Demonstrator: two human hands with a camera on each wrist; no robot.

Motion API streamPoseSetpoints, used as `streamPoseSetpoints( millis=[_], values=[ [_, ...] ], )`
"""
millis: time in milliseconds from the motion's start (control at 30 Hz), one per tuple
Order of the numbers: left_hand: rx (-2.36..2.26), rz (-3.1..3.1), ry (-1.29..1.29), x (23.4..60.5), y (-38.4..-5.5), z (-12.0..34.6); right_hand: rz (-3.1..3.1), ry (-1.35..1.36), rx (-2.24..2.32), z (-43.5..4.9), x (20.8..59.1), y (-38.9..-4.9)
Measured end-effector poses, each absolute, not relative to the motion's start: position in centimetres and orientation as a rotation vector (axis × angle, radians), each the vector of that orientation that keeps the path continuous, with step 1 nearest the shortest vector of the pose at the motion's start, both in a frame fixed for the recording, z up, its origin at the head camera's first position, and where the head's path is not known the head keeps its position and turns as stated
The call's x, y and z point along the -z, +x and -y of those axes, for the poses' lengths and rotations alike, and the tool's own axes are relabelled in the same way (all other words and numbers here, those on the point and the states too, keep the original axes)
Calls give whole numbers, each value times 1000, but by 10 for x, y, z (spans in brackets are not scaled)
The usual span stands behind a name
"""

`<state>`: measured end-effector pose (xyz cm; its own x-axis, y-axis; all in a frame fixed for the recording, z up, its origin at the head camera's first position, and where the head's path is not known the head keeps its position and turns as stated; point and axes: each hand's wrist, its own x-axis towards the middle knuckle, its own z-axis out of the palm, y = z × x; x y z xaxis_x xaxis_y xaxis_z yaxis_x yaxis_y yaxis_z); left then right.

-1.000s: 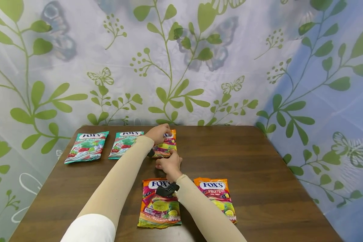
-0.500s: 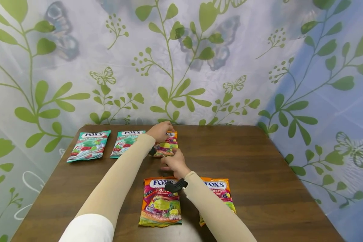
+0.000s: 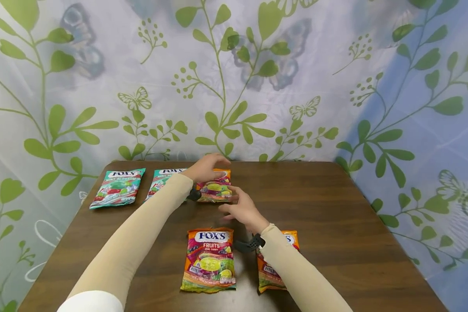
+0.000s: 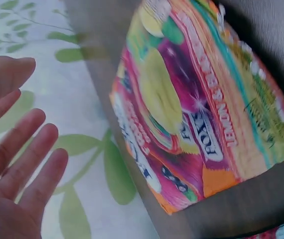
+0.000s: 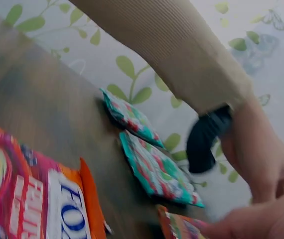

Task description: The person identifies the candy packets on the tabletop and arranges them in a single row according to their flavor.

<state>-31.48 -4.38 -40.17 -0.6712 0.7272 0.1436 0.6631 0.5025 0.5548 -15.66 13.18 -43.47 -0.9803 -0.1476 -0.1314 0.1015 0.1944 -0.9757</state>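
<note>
My left hand [image 3: 206, 168] hovers over the upper edge of an orange Fox's Fruits candy bag [image 3: 213, 190] at the table's back. In the left wrist view its fingers are spread, apart from the bag [image 4: 167, 99]. My right hand [image 3: 245, 211], fingers loosely bent and holding nothing, is by that bag's lower right corner; whether a fingertip touches it I cannot tell. Nearer the front lies a second Fox's Fruits bag [image 3: 209, 262]. A third [image 3: 267, 275] is partly hidden under my right forearm.
Two teal Fox's Mint Blossom bags lie at the back left, one [image 3: 118, 187] fully seen, the other [image 3: 160, 182] partly behind my left arm. The brown wooden table [image 3: 316, 208] ends against a leaf-patterned curtain [image 3: 160, 86].
My left hand has lifted off the far orange bag and its fingers have spread. My right hand has drawn back to the right, uncovering the front middle bag.
</note>
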Motion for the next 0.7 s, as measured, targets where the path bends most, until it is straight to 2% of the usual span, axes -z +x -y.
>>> streamPoseSetpoints(
  millis=[233, 700],
  values=[
    [-1092, -2538, 1185, 396, -285, 66, -2354, -290, 1723, -159, 427, -143],
    [-1224, -2495, 1104, 415, -200, 125, -2524, -482, 1489, -188, 428, -106]
  ],
)
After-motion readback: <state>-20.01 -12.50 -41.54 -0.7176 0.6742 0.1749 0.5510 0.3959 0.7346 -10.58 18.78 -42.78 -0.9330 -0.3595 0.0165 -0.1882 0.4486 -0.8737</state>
